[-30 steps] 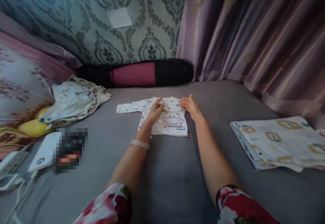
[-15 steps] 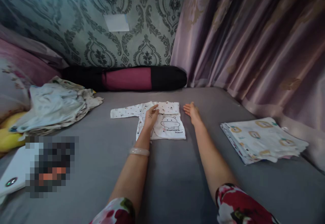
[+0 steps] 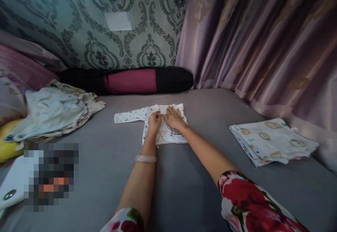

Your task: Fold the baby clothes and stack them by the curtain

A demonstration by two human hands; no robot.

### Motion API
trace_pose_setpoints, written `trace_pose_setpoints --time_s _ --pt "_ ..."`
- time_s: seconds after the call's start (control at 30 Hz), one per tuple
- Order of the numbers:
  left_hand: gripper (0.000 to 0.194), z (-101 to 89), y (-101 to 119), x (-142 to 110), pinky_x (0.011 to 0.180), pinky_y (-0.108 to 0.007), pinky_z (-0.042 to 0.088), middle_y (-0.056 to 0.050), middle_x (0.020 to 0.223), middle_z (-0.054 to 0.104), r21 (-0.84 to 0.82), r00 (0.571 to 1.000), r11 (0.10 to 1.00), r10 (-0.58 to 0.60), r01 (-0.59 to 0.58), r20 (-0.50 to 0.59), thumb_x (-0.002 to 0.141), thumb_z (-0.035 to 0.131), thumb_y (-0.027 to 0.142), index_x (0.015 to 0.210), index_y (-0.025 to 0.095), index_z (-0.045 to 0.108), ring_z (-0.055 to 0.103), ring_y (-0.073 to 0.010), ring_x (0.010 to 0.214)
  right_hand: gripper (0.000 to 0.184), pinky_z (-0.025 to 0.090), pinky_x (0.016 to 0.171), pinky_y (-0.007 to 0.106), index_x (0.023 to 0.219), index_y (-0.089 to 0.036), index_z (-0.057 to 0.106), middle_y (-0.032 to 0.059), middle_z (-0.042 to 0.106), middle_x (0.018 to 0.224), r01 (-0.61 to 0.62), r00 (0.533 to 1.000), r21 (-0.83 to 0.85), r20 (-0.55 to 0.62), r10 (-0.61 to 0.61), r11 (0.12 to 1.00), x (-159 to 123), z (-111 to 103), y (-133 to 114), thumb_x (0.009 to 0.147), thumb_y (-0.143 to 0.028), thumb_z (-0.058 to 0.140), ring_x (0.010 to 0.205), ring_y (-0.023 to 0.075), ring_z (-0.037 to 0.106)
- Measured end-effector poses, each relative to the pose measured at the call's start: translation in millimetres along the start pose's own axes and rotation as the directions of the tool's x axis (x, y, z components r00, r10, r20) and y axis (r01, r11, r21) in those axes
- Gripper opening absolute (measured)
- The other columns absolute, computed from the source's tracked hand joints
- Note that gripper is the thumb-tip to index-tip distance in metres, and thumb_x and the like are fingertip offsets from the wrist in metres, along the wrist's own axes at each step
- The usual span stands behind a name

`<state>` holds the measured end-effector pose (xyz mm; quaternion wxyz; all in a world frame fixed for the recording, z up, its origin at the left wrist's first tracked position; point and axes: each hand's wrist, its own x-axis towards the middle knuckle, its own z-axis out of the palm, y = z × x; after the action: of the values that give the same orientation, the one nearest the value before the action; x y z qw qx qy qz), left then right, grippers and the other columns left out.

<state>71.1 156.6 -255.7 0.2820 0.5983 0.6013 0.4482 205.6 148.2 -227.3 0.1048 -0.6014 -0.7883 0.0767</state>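
A small white long-sleeved baby shirt (image 3: 164, 137) with a tiny print and a cartoon hippo lies flat on the grey bed sheet. One sleeve stretches out to the left; the right sleeve lies folded across the upper chest. On the middle of the shirt rests my left hand (image 3: 154, 122), its fingers curled together against the cloth, a pale bangle around the wrist. Beside it my right hand (image 3: 173, 118) is spread flat over the folded sleeve and covers part of the hippo drawing.
A stack of folded patterned cloths (image 3: 273, 140) lies on the right. To the left are a heap of light clothes (image 3: 58, 109), a yellow cushion (image 3: 12, 140) and a white device (image 3: 19, 179), partly pixelated. A black and maroon long bag (image 3: 131, 80) lies along the wall, near the curtain (image 3: 237, 32).
My right hand has moved left from beside the shirt onto its folded sleeve. My left hand stays on the shirt, its fingers now more curled.
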Motion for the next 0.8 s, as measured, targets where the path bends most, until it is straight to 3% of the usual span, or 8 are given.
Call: trace_pose_setpoints --time_s 0.27,0.43,0.63,0.8 --pt "0.037 -1.7 0.0 -2.5 0.09 -0.036 0.049 -0.013 0.101 0.071 0.136 0.999 0.99 0.033 -0.033 0.004 0.08 0.052 0.018 0.112 0.012 0.069 0.064 -0.0221 0.088 0.068 0.004 0.118 0.047 0.15 -0.006 0.029 0.0154 0.023 0.158 -0.04 0.999 -0.03 -0.011 0.04 0.999 0.4 13.0 10.2 0.1 -0.05 0.018 0.147 0.026 0.016" --pt "0.039 -4.1 3.7 -5.2 0.089 -0.036 0.048 -0.015 0.1 0.069 0.188 0.999 0.981 0.048 -0.051 0.022 0.082 0.05 0.018 0.115 0.009 0.068 0.063 -0.0235 0.089 0.07 0.002 0.117 0.045 0.15 -0.002 0.03 0.0186 0.025 0.157 -0.123 0.992 -0.07 -0.051 0.12 0.99 -0.3 7.8 24.2 0.1 -0.05 0.017 0.146 0.0277 0.017" --pt "0.039 -3.6 4.5 -4.8 0.09 -0.037 0.048 -0.015 0.099 0.068 0.228 0.998 0.971 0.06 -0.066 0.033 0.082 0.049 0.018 0.116 0.008 0.067 0.063 -0.0241 0.089 0.07 0.009 0.117 0.046 0.149 0.003 0.027 0.0202 0.023 0.157 -0.234 0.972 -0.091 -0.029 0.232 0.968 -1.5 -2.7 45.0 0.099 -0.045 0.021 0.145 0.0309 0.018" --pt "0.036 -2.5 5.5 -4.5 0.093 -0.038 0.046 -0.014 0.099 0.068 0.203 0.996 0.976 0.08 -0.085 0.03 0.082 0.049 0.017 0.111 0.011 0.069 0.062 -0.0251 0.095 0.07 0.011 0.116 0.047 0.149 0.004 0.027 0.0216 0.023 0.157 -0.233 0.972 -0.106 -0.013 0.233 0.967 -1.2 -7.7 50.3 0.099 -0.044 0.021 0.144 0.0321 0.02"
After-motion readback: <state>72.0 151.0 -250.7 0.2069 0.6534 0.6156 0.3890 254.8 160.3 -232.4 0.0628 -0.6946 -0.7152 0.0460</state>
